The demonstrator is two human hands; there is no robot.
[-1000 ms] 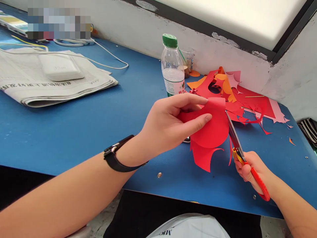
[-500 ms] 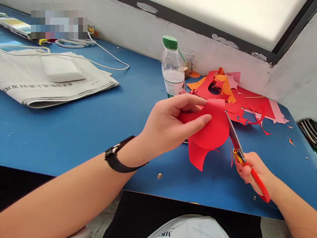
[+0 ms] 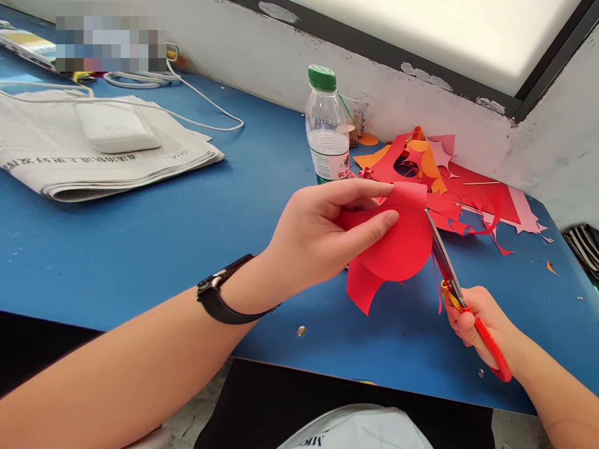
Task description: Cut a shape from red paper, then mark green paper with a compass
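Observation:
My left hand (image 3: pixel 322 234) pinches a folded piece of red paper (image 3: pixel 397 243) above the blue table (image 3: pixel 187 231), thumb on top and fingers behind. The paper has a rounded cut edge, and a loose flap hangs from its lower left. My right hand (image 3: pixel 477 321) grips red-handled scissors (image 3: pixel 452 280) by the handles. Their blades point up and away and lie against the right edge of the red paper. A thin red strip dangles beside the blades. A black watch sits on my left wrist.
A pile of red, orange and pink paper scraps (image 3: pixel 449 181) lies by the wall behind the paper. A plastic bottle (image 3: pixel 326 131) with a green cap stands next to it. Folded newspapers (image 3: pixel 93 156) with a white device (image 3: pixel 116 128) and cables lie far left.
The hanging flap of the red paper has swung left and up as the paper turned slightly in my left hand. The scissors stay at the paper's right edge.

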